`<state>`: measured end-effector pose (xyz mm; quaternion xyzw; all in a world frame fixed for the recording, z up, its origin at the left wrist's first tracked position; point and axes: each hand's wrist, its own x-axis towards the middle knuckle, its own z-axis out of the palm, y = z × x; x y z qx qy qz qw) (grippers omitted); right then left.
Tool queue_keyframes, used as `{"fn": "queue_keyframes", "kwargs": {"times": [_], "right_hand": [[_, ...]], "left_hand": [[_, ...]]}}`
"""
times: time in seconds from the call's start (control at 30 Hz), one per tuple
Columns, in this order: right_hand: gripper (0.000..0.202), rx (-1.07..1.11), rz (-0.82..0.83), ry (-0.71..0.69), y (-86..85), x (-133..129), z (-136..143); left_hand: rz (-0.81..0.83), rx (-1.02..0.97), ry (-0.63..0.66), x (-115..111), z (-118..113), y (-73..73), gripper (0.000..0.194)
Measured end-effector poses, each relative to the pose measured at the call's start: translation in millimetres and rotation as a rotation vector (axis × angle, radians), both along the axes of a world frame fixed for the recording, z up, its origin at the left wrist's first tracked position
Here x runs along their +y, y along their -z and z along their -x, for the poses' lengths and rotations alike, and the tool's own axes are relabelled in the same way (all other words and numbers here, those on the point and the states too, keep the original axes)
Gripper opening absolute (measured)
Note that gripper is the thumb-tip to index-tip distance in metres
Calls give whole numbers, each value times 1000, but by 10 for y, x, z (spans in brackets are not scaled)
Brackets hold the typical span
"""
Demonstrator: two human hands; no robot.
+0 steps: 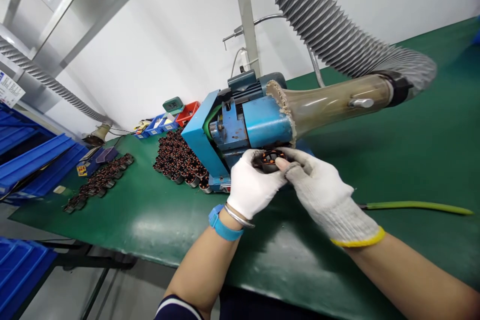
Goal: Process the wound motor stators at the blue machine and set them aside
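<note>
Green bench mat (150, 220) against a white wall; blue machine (243, 122) with a clear extraction funnel (333, 102) sits centre. Left hand (251, 187) and right hand (322, 197), both gloved, close from either side on one small wound stator (270, 160), fingertips pinching its rim. Stator held just in front of the machine's lower face, flat face toward the camera (axis roughly upward). Both hands equally near. Heap of stators (180, 157) lies left, well apart.
</note>
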<state>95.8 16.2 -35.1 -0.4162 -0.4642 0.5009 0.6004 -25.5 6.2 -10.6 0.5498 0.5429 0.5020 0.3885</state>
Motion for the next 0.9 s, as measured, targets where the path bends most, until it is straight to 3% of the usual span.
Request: {"fn": "queue_keyframes", "kwargs": {"times": [0.2,0.33,0.5,0.6,0.67,0.8,0.9], "right_hand": [[39,24,35,21,15,33,7],[45,-15,14,74,102,-45,-4],[40,-61,-190,45,279,-293,-49],[21,-131,-281,169,259,-378,-61],[15,-128,-217,241,179,-372,-87],[26,118,145,317,15,-241,-197],[32,196,244,323,10,-172,-213]], "left_hand": [[25,-92,35,39,-33,-12,46],[14,-79,30,-65,-32,53,50],[-171,76,72,-306,104,237,52],[-299,120,145,-359,160,282,53],[-277,119,154,-360,159,264,55],[-76,37,83,-349,107,189,56],[-12,-32,21,-339,70,189,55]]}}
